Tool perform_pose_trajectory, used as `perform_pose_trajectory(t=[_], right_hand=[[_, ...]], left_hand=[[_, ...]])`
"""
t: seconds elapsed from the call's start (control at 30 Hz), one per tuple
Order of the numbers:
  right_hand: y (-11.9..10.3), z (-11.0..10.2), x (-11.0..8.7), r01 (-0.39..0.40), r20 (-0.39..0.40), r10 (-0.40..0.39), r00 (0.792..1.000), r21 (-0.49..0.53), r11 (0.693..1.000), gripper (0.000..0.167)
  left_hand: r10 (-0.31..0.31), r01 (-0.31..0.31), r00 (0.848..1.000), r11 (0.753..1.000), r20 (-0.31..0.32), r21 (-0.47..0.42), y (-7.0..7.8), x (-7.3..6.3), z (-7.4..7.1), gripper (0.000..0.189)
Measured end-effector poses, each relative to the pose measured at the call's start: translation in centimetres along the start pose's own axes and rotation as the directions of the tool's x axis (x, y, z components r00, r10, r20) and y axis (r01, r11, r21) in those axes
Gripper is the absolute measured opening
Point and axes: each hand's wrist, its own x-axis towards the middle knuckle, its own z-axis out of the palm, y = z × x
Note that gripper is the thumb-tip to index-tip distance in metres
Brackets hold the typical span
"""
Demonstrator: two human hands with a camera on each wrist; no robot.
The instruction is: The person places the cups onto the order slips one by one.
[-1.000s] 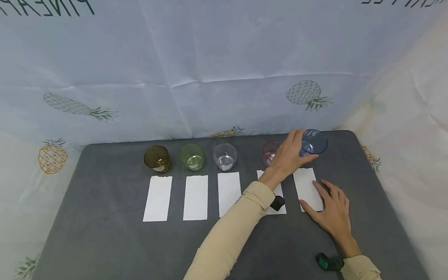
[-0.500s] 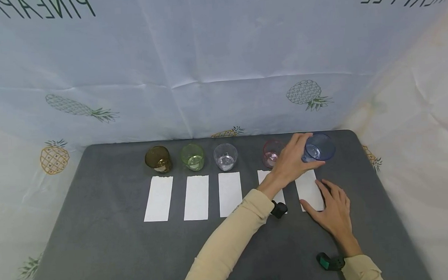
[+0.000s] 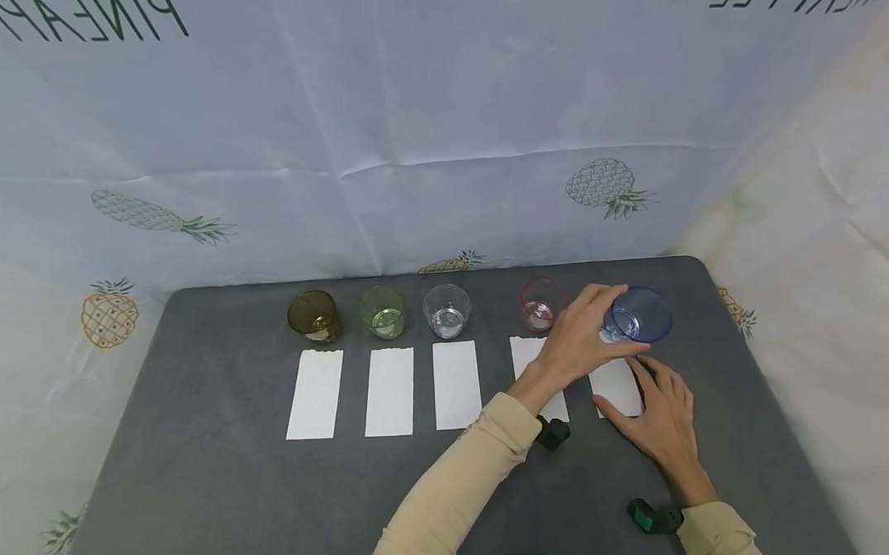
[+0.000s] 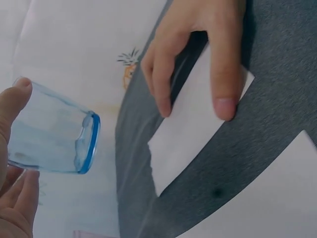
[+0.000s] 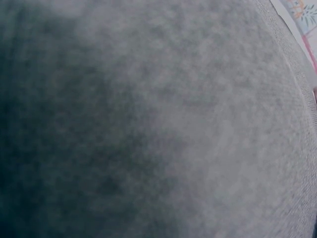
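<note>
My left hand (image 3: pixel 581 338) grips a clear blue glass (image 3: pixel 641 315) between thumb and fingers, above the far part of the rightmost white paper strip (image 3: pixel 616 388). In the left wrist view the blue glass (image 4: pixel 54 131) is held off the table, with fingers on both of its sides. My right hand (image 3: pixel 657 413) rests on that same strip's edges, thumb at one side and fingers at the other; the left wrist view shows the right hand (image 4: pixel 198 49) spanning the paper (image 4: pixel 183 134). The right wrist view shows mostly blurred grey cloth.
Along the back of the grey table (image 3: pixel 223 486) stand a brown glass (image 3: pixel 313 315), a green glass (image 3: pixel 382 311), a clear glass (image 3: pixel 447 310) and a pink glass (image 3: pixel 541 304). Several white strips lie in front, such as the leftmost strip (image 3: pixel 315 395). A pineapple-print curtain (image 3: pixel 422 105) hangs behind.
My left hand has brought the blue glass from the back of the table toward me and slightly right, over the rightmost strip's far end. The right hand has stayed on the paper.
</note>
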Motion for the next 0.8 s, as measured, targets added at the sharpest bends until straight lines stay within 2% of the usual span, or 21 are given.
perform_pose_trajectory(t=[0.27,0.53,0.8], right_hand=[[0.0,-0.1,0.0,-0.004,-0.004,0.004,1.000,-0.006,1.000,0.083],[0.3,0.0,-0.1,0.053,-0.054,-0.053,0.997,-0.005,0.999,0.074],[0.3,-0.1,-0.2,0.056,-0.037,-0.056,0.998,0.006,0.998,0.083]], left_hand=[[0.006,-0.006,1.000,1.000,0.010,-0.011,-0.2,-1.3,0.9,0.084],[-0.012,0.013,1.000,0.998,0.013,-0.067,-0.3,-2.6,2.2,0.084],[-0.051,0.050,0.999,0.997,-0.004,-0.062,-0.9,-3.7,3.2,0.084]])
